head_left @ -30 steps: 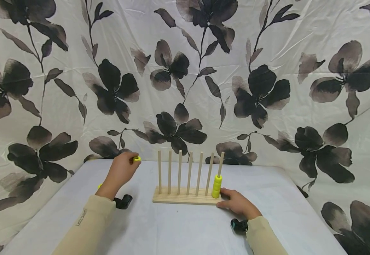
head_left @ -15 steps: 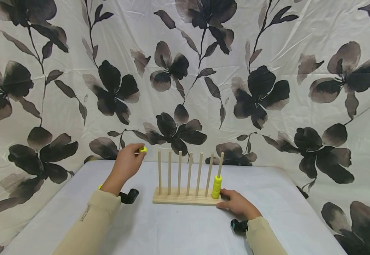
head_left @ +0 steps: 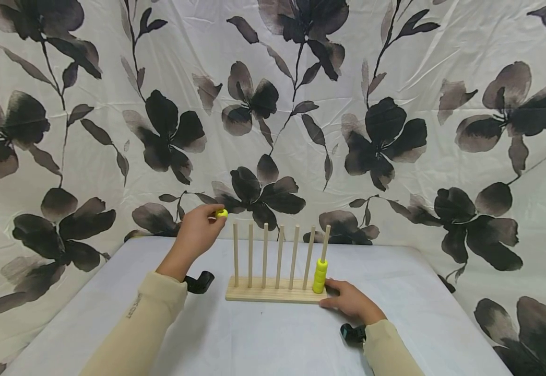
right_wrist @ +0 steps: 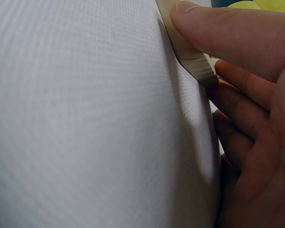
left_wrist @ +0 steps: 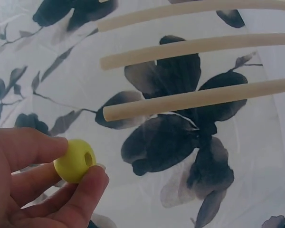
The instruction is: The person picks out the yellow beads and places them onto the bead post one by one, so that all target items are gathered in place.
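Note:
A round yellow bead (head_left: 222,213) with a hole through it is pinched between the thumb and fingers of my left hand (head_left: 197,232). In the left wrist view the bead (left_wrist: 70,166) has its hole turned toward the peg tips. This hand is raised just left of the leftmost peg (head_left: 236,256) of a wooden peg stand (head_left: 273,295). Several yellow beads (head_left: 320,275) are stacked on the rightmost peg. My right hand (head_left: 352,301) grips the right end of the stand, thumb on the board (right_wrist: 199,66) and fingers around its end.
A white cloth (head_left: 263,339) covers the table under the stand. Behind it hangs a floral curtain (head_left: 301,172). The other pegs stand bare. Black wrist devices are strapped to the left wrist (head_left: 200,282) and the right wrist (head_left: 353,333).
My left hand has risen and moved right with the yellow bead, coming close to the leftmost peg's top. My right hand and the stand have stayed put.

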`<action>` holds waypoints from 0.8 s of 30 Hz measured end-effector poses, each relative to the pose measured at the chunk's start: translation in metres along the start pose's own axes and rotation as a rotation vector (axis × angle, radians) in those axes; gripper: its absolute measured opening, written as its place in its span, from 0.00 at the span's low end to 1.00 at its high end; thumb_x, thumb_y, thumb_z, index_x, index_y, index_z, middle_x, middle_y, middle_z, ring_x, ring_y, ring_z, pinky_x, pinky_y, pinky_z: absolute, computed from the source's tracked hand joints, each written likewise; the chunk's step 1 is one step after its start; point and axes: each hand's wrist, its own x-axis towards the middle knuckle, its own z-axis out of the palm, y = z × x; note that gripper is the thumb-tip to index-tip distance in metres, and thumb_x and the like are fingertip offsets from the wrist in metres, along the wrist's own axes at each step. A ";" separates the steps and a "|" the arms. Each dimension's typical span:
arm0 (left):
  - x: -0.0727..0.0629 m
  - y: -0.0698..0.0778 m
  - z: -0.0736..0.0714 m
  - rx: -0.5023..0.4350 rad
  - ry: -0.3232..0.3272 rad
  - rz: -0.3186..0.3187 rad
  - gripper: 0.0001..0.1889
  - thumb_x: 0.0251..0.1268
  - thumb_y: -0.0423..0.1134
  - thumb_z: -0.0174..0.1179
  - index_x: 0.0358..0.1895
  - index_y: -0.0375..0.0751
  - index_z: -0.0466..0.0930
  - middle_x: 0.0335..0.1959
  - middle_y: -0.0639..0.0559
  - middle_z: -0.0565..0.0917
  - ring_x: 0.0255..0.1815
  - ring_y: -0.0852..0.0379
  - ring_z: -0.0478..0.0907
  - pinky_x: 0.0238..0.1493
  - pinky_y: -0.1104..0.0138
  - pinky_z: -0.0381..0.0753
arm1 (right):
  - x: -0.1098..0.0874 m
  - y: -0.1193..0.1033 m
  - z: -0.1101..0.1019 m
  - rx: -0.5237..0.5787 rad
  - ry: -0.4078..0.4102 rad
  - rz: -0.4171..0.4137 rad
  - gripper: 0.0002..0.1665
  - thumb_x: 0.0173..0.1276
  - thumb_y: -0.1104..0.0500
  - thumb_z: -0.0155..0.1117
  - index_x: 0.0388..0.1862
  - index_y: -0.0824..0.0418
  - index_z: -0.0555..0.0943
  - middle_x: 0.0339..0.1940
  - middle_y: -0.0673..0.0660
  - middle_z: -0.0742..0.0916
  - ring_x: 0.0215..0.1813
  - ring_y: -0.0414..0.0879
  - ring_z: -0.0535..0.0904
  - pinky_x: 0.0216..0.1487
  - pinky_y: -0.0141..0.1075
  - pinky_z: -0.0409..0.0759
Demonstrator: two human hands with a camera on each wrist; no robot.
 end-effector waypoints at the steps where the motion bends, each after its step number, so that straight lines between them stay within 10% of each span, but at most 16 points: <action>1: 0.000 0.001 0.000 -0.004 -0.003 0.002 0.21 0.72 0.39 0.52 0.65 0.36 0.73 0.60 0.38 0.78 0.57 0.41 0.80 0.51 0.53 0.83 | 0.000 0.000 0.000 -0.004 0.000 -0.002 0.45 0.56 0.43 0.72 0.71 0.55 0.69 0.73 0.60 0.71 0.75 0.63 0.61 0.71 0.63 0.59; 24: 0.010 0.037 0.010 -0.041 -0.117 0.094 0.21 0.71 0.41 0.56 0.65 0.40 0.74 0.59 0.41 0.78 0.59 0.43 0.78 0.56 0.54 0.81 | -0.003 -0.003 -0.002 -0.006 -0.004 -0.006 0.45 0.57 0.44 0.72 0.71 0.56 0.69 0.73 0.59 0.71 0.75 0.62 0.61 0.72 0.62 0.59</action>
